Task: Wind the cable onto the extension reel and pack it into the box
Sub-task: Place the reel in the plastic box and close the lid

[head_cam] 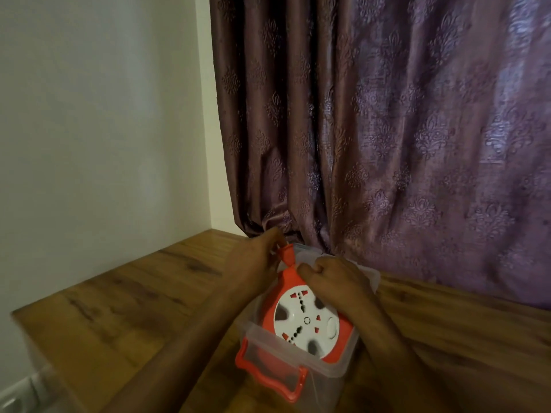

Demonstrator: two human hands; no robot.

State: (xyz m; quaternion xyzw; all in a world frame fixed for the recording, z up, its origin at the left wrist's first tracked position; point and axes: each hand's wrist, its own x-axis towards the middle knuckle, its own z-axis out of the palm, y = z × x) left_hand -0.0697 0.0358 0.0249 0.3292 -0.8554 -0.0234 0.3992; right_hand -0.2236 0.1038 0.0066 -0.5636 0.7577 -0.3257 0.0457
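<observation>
No readable writing. Orange-white extension reel [304,320] sits tilted in clear box [343,368] on wooden table [119,293]. Left hand [256,260] pinches orange plug [287,255]; right hand [334,278] curls fingers on reel's top.

Two bare forearms come up from the near edge, no sleeves in sight. The left hand [253,257] and the right hand [334,278] are bare too — no rings, watch or gloves visible.
</observation>
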